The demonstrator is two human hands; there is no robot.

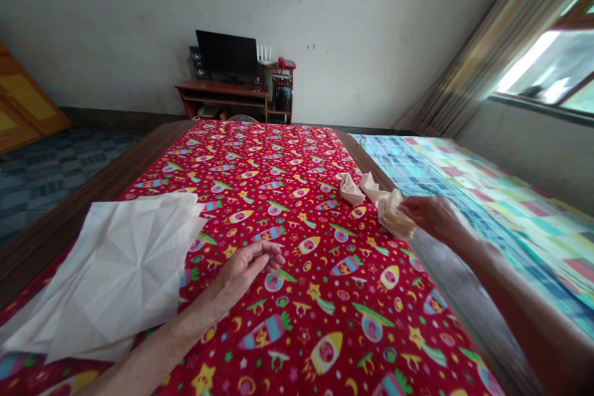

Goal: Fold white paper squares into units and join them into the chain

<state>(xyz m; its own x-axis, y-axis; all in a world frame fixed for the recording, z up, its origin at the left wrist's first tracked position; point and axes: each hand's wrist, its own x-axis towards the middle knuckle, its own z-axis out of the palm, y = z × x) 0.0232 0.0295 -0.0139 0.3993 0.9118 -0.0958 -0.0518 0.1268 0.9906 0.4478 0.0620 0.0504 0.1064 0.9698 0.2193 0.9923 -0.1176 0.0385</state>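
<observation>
My right hand (429, 216) reaches to the right edge of the red cloth. Its fingertips are pinched at a stacked bundle of folded paper (394, 213), cream-white with pointed edges. Just left of the bundle lie two more folded paper pieces, one (351, 190) nearer the middle and one (370, 187) a little behind it. My left hand (253, 262) rests over the cloth with loosely curled fingers and nothing in them. To its left lies a stack of large white paper sheets (125, 269). The top sheet has creases spreading from its centre.
The red patterned cloth (306, 284) covers a long surface with brown side edges (134, 161). At right is a bed with a checked blue cover (403, 164). A desk (223, 91) with a black monitor (227, 54) stands against the far wall.
</observation>
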